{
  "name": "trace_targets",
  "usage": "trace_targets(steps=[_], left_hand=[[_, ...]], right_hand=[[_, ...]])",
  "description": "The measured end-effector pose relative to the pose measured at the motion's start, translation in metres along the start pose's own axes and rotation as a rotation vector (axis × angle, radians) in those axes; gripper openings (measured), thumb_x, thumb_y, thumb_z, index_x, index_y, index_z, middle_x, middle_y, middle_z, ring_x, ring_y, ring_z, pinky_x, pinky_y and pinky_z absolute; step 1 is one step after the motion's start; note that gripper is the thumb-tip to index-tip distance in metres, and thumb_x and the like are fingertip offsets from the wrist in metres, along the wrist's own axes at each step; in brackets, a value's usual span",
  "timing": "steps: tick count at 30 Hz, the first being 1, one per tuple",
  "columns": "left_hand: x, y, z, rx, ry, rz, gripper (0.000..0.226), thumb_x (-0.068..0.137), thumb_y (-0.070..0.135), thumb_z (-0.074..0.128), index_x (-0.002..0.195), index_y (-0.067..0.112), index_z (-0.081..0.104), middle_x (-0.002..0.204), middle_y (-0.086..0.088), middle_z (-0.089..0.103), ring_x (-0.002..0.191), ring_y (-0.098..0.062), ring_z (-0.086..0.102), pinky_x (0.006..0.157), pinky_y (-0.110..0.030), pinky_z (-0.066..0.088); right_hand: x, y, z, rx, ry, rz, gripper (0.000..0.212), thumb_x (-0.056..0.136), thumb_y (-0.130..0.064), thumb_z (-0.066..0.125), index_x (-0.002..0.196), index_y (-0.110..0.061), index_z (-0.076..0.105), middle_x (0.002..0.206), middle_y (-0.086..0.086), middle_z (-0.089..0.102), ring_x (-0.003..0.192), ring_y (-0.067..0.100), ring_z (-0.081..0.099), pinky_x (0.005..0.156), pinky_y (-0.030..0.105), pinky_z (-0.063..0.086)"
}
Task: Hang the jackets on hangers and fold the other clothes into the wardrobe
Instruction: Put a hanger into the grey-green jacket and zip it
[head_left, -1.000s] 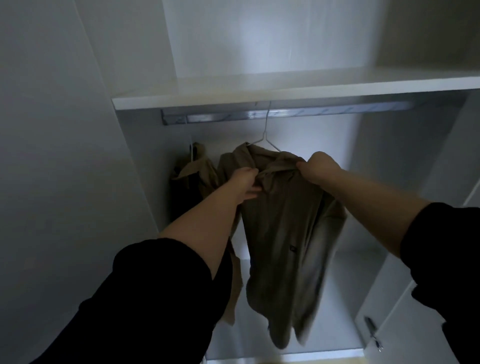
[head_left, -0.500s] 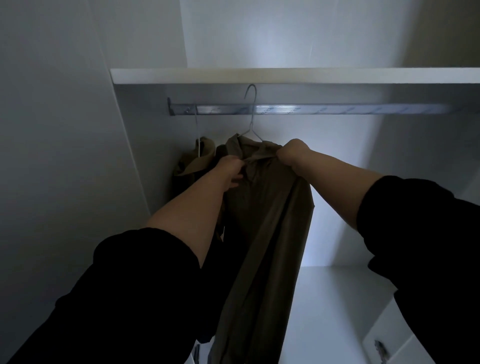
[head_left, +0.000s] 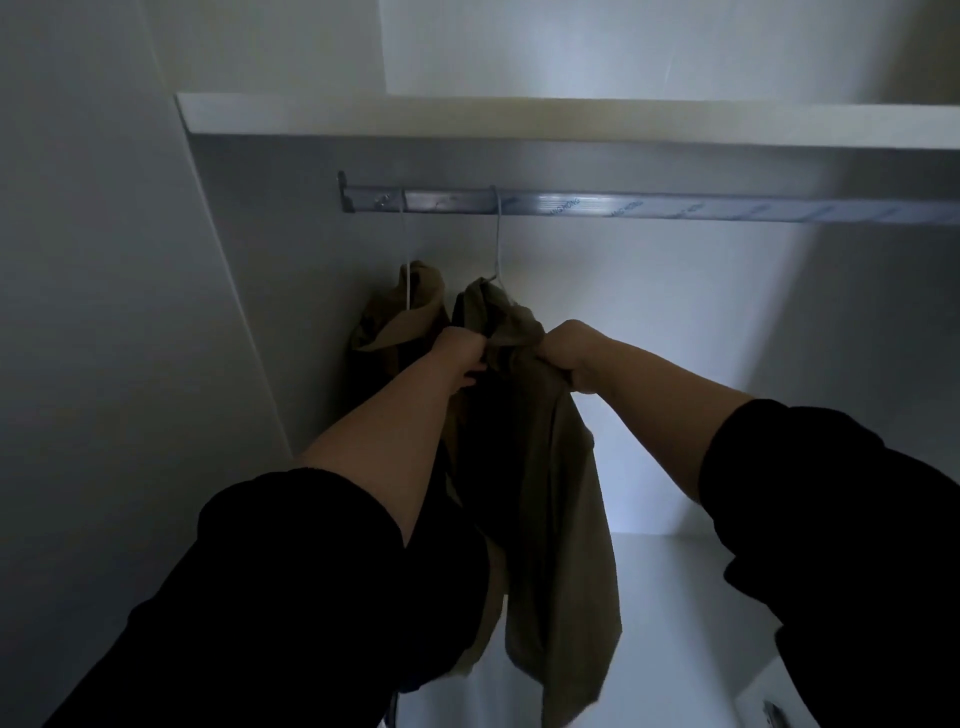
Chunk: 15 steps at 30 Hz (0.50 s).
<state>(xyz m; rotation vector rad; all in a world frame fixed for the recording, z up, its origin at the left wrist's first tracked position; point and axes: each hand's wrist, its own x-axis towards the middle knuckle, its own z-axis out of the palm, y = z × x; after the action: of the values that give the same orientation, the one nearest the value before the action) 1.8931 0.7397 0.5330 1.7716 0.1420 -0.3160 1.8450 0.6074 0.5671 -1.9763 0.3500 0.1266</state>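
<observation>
Under the wardrobe shelf (head_left: 519, 119), the wire hanger (head_left: 497, 244) had settled: half a second before, its hook had stood clear above the rail (head_left: 675, 208), and now it looped over the bar, just right of the second hanger (head_left: 409, 260). The jacket (head_left: 545, 493) had also shifted left, close beside the other jacket (head_left: 410, 317) already hanging by the side wall. That suggested this jacket was as good as hung, with only straightening and letting go left to do.

The left hand (head_left: 460, 353) gripped the cloth near the collar, fingers curled into it. The right hand (head_left: 569, 353) clenched a bunch of the shoulder. The jacket was olive-brown and limp, crumpled at the top, its long panels dangling unevenly toward the wardrobe floor.
</observation>
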Motion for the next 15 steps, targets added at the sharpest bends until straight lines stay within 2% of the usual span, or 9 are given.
trace_targets(steps=[2,4,8,11,13,15], left_hand=[[0.002,-0.002,-0.001,-0.022,0.004,-0.028,0.029,0.095,0.020,0.047,0.121,0.010,0.056,0.111,-0.003,0.062,0.084,-0.015,0.058,0.062,-0.029,0.041],[0.001,-0.002,-0.003,-0.069,0.012,-0.050,0.034,0.099,0.024,0.041,0.127,0.010,0.054,0.111,-0.002,0.060,0.090,-0.018,0.058,0.068,-0.031,0.043],[-0.009,0.002,-0.004,-0.117,-0.015,-0.082,0.045,0.102,0.039,0.032,0.132,0.012,0.050,0.107,-0.003,0.058,0.089,-0.020,0.059,0.075,-0.035,0.046],[-0.024,0.007,-0.005,-0.093,-0.051,-0.095,0.042,0.099,0.042,0.041,0.128,0.013,0.051,0.108,-0.004,0.061,0.096,-0.025,0.061,0.086,-0.039,0.049],[-0.033,0.009,-0.003,-0.019,-0.045,-0.067,0.037,0.096,0.035,0.051,0.125,0.013,0.054,0.114,-0.009,0.063,0.093,-0.025,0.062,0.082,-0.038,0.051],[-0.038,0.007,-0.001,0.117,0.003,0.045,0.028,0.094,0.022,0.056,0.119,0.012,0.059,0.113,-0.010,0.065,0.091,-0.024,0.063,0.080,-0.036,0.054]], right_hand=[[-0.002,0.005,0.000,0.076,-0.109,0.036,0.019,0.093,0.003,0.049,0.109,0.007,0.056,0.108,0.020,0.057,0.095,0.030,0.056,0.085,0.037,0.051],[-0.004,0.011,-0.002,0.155,-0.201,0.060,0.025,0.090,0.008,0.049,0.114,0.009,0.056,0.107,0.020,0.057,0.095,0.029,0.057,0.094,0.040,0.049],[-0.014,0.013,-0.008,0.218,-0.326,0.097,0.032,0.089,0.012,0.048,0.120,0.007,0.056,0.100,0.018,0.062,0.081,0.025,0.063,0.082,0.034,0.054],[-0.026,0.013,-0.011,0.274,-0.390,0.135,0.029,0.094,0.007,0.043,0.118,0.001,0.057,0.098,0.017,0.066,0.086,0.027,0.065,0.095,0.040,0.051],[-0.035,0.014,-0.012,0.286,-0.455,0.162,0.028,0.095,0.004,0.043,0.119,-0.002,0.057,0.107,0.018,0.066,0.098,0.029,0.065,0.096,0.040,0.051],[-0.043,0.017,-0.011,0.238,-0.458,0.165,0.024,0.095,0.001,0.048,0.116,-0.003,0.059,0.107,0.016,0.067,0.098,0.025,0.066,0.090,0.036,0.054]])
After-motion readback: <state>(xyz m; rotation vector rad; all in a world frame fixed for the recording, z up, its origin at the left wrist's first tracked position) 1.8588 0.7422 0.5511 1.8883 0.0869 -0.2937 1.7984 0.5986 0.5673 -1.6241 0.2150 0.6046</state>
